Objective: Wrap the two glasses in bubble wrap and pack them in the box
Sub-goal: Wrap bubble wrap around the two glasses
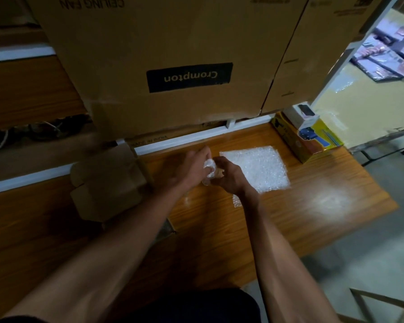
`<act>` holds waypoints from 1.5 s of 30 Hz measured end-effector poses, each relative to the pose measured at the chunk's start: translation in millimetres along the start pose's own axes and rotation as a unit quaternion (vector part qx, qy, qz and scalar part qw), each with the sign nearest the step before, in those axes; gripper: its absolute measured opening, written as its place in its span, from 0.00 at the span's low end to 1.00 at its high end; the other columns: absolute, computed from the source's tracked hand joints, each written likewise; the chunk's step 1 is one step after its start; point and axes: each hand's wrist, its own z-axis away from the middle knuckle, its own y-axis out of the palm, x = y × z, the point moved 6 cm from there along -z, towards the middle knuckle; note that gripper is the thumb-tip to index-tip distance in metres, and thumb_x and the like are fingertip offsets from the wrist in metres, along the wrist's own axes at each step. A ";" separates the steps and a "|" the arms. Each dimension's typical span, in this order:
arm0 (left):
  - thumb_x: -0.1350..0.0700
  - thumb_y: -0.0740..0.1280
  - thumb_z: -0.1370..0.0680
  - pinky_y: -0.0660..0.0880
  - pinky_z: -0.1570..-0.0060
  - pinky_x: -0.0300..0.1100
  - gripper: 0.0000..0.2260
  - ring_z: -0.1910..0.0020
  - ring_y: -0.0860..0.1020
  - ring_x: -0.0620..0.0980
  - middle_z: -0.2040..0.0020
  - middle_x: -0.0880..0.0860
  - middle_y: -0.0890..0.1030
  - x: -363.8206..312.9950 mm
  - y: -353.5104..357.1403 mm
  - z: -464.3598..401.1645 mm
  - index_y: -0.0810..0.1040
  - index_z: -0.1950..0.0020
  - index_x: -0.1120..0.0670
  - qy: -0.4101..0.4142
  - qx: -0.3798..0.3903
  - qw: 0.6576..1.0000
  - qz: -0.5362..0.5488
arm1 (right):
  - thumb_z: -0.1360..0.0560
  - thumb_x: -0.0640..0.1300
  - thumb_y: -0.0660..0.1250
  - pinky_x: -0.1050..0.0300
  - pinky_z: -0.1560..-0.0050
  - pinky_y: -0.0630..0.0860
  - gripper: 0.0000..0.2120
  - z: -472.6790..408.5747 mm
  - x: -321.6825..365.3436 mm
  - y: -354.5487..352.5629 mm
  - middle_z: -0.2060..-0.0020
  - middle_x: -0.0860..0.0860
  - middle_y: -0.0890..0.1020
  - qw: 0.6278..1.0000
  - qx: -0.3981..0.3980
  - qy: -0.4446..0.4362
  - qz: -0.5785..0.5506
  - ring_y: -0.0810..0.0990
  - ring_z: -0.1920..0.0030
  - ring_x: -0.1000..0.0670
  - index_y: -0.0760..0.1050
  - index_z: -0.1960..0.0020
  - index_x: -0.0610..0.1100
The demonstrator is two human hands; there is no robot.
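Head view: we see both hands — left hand [191, 166], right hand [229, 176] — gripping one glass [210, 170] half-swathed in crumpled bubble wrap, above the wooden table [278, 217] near its far edge. A flat bubble wrap sheet [257, 169] lies right; an open cardboard box [107, 180] left — dim storeroom.

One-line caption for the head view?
Both hands, left and right, wrap a glass in bubble wrap beside an open box.

Both bare forearms reach forward and converge; the left hand [191, 167] and right hand [229, 174] meet, fingers curled inward, nearly touching.
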 end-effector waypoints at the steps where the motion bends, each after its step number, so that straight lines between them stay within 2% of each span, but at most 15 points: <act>1: 0.55 0.76 0.23 0.82 0.56 0.49 0.13 0.52 0.78 0.49 0.48 0.49 0.79 -1.3 2.0 -0.9 0.74 0.46 0.45 0.006 -0.003 1.000 -0.017 | 0.31 0.44 0.84 0.57 0.41 0.75 0.37 0.3 0.1 0.7 0.35 0.45 0.82 1.000 -0.006 0.000 -0.009 0.81 0.38 0.46 0.72 0.27 0.43; 5: 0.56 0.77 0.24 0.78 0.54 0.47 0.12 0.47 0.76 0.52 0.44 0.49 0.77 -5.1 11.3 -6.5 0.76 0.46 0.49 0.021 -0.014 0.998 -0.061 | 0.32 0.45 0.84 0.61 0.43 0.74 0.34 -1.8 -7.0 4.3 0.38 0.47 0.84 0.999 -0.025 0.000 -0.036 0.82 0.40 0.47 0.76 0.30 0.46; 8: 0.56 0.76 0.23 0.77 0.50 0.48 0.17 0.42 0.77 0.55 0.39 0.52 0.76 -8.0 17.4 -9.0 0.74 0.38 0.52 0.020 -0.015 0.995 -0.096 | 0.32 0.44 0.83 0.63 0.43 0.75 0.34 -1.9 -12.1 7.1 0.39 0.48 0.85 0.998 -0.041 -0.023 -0.033 0.83 0.42 0.47 0.75 0.29 0.45; 11: 0.56 0.77 0.24 0.80 0.46 0.48 0.23 0.40 0.79 0.56 0.35 0.53 0.76 -9.5 24.9 -8.8 0.72 0.33 0.52 0.040 -0.010 0.989 -0.140 | 0.31 0.44 0.81 0.58 0.45 0.79 0.33 -1.8 -13.4 9.0 0.41 0.47 0.86 0.997 -0.048 -0.046 -0.032 0.85 0.45 0.46 0.75 0.28 0.45; 13: 0.56 0.77 0.24 0.81 0.45 0.49 0.22 0.40 0.79 0.55 0.35 0.52 0.75 -10.0 28.4 -8.5 0.75 0.32 0.52 0.048 -0.002 0.987 -0.152 | 0.31 0.48 0.77 0.56 0.47 0.80 0.33 -2.1 -13.0 9.1 0.43 0.46 0.86 0.997 -0.051 -0.058 -0.028 0.85 0.48 0.47 0.74 0.28 0.43; 18: 0.50 0.72 0.20 0.77 0.51 0.47 0.11 0.44 0.78 0.53 0.42 0.50 0.80 -9.7 14.1 -9.9 0.81 0.39 0.50 0.052 0.004 0.993 -0.104 | 0.33 0.49 0.74 0.63 0.50 0.77 0.32 -3.8 -12.4 7.8 0.46 0.47 0.86 0.997 -0.043 -0.058 -0.028 0.84 0.51 0.47 0.76 0.30 0.43; 21: 0.50 0.73 0.21 0.76 0.44 0.50 0.14 0.36 0.75 0.54 0.39 0.48 0.83 -10.8 5.5 -8.4 0.81 0.35 0.46 0.079 0.008 0.987 -0.137 | 0.34 0.53 0.75 0.75 0.51 0.72 0.34 -3.9 -12.5 6.6 0.44 0.47 0.86 0.996 -0.047 -0.060 -0.039 0.84 0.50 0.50 0.76 0.30 0.43; 24: 0.50 0.75 0.22 0.71 0.36 0.52 0.14 0.37 0.72 0.52 0.40 0.47 0.83 -10.7 8.8 -7.4 0.84 0.37 0.45 0.081 0.044 0.980 -0.178 | 0.36 0.62 0.72 0.64 0.48 0.76 0.39 -1.8 -8.7 5.5 0.45 0.46 0.87 0.995 -0.056 -0.072 -0.042 0.84 0.49 0.48 0.77 0.31 0.42; 27: 0.48 0.76 0.24 0.66 0.34 0.54 0.09 0.38 0.70 0.52 0.43 0.46 0.83 -13.9 18.3 -6.4 0.85 0.44 0.42 0.087 0.081 0.965 -0.232 | 0.37 0.63 0.69 0.54 0.46 0.80 0.39 0.3 -3.4 3.6 0.46 0.45 0.87 0.993 -0.064 -0.090 -0.036 0.85 0.49 0.44 0.77 0.32 0.42; 29: 0.48 0.75 0.23 0.64 0.31 0.56 0.11 0.36 0.70 0.54 0.42 0.49 0.82 -13.7 19.7 -8.3 0.84 0.41 0.42 0.078 0.097 0.964 -0.234 | 0.37 0.63 0.68 0.51 0.45 0.81 0.40 1.3 -2.2 2.8 0.45 0.44 0.87 0.993 -0.066 -0.090 -0.036 0.85 0.47 0.43 0.77 0.31 0.42; 32: 0.53 0.73 0.21 0.63 0.30 0.55 0.16 0.35 0.70 0.53 0.39 0.49 0.81 -11.2 9.4 -12.1 0.83 0.34 0.41 0.084 0.071 0.974 -0.197 | 0.36 0.63 0.68 0.52 0.43 0.80 0.41 0.3 -4.2 2.9 0.42 0.43 0.86 0.993 -0.063 -0.096 -0.034 0.85 0.44 0.41 0.77 0.30 0.40; 35: 0.58 0.70 0.22 0.64 0.35 0.51 0.16 0.38 0.70 0.50 0.41 0.45 0.83 -6.8 -1.6 -9.1 0.84 0.38 0.42 0.115 0.024 0.977 -0.178 | 0.34 0.60 0.74 0.59 0.46 0.75 0.37 -1.3 -6.0 2.6 0.43 0.44 0.86 0.992 -0.064 -0.105 -0.019 0.85 0.45 0.41 0.78 0.31 0.41; 38: 0.53 0.74 0.24 0.64 0.34 0.54 0.18 0.37 0.69 0.51 0.35 0.44 0.81 -0.4 6.0 -1.6 0.83 0.35 0.42 0.122 0.087 0.966 -0.210 | 0.36 0.62 0.73 0.61 0.47 0.74 0.37 -1.5 -5.7 1.8 0.44 0.45 0.86 0.992 -0.070 -0.105 -0.025 0.84 0.46 0.44 0.79 0.32 0.43; 42: 0.46 0.73 0.25 0.64 0.35 0.56 0.19 0.35 0.66 0.54 0.33 0.48 0.78 13.2 10.8 -0.9 0.82 0.34 0.40 0.071 0.102 0.961 -0.246 | 0.34 0.60 0.74 0.53 0.45 0.80 0.35 0.2 -1.5 1.9 0.43 0.44 0.86 0.989 -0.077 -0.129 -0.016 0.84 0.45 0.45 0.79 0.33 0.42; 45: 0.48 0.72 0.23 0.62 0.33 0.56 0.17 0.34 0.66 0.54 0.35 0.48 0.80 3.5 9.9 0.9 0.82 0.33 0.43 0.104 0.098 0.956 -0.258 | 0.31 0.62 0.73 0.47 0.43 0.81 0.33 0.6 -5.3 2.4 0.42 0.44 0.85 0.986 -0.091 -0.140 -0.006 0.83 0.44 0.42 0.80 0.33 0.42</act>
